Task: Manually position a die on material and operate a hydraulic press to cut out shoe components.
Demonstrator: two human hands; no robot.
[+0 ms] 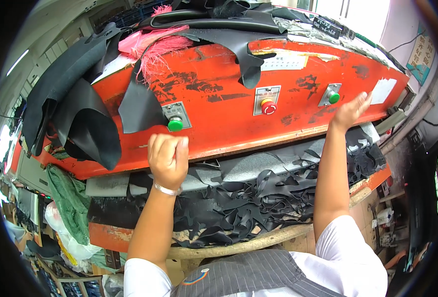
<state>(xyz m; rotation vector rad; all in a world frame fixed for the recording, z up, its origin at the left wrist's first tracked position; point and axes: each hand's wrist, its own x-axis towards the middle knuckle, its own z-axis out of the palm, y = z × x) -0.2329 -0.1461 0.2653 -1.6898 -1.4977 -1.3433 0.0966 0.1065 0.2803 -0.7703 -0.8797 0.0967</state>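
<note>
A red machine panel (214,138) spans the view in front of me, with a green push button (175,123) at its left, a red emergency-stop button (268,106) in the middle and another green push button (333,97) at its right. My left hand (168,157) is closed just below the left green button, its thumb pointing up; nothing shows in its grip. Fingers stretched out, my right hand (351,113) is open beside and slightly below the right green button. Contact with either button cannot be made out.
Black leather-like sheets (92,116) drape over the panel's left end and top, beside pink fringed material (159,47). Below lies a heap of black cut scraps (238,203) along a pale grey slab (258,161). A green sack (65,198) stands at the left.
</note>
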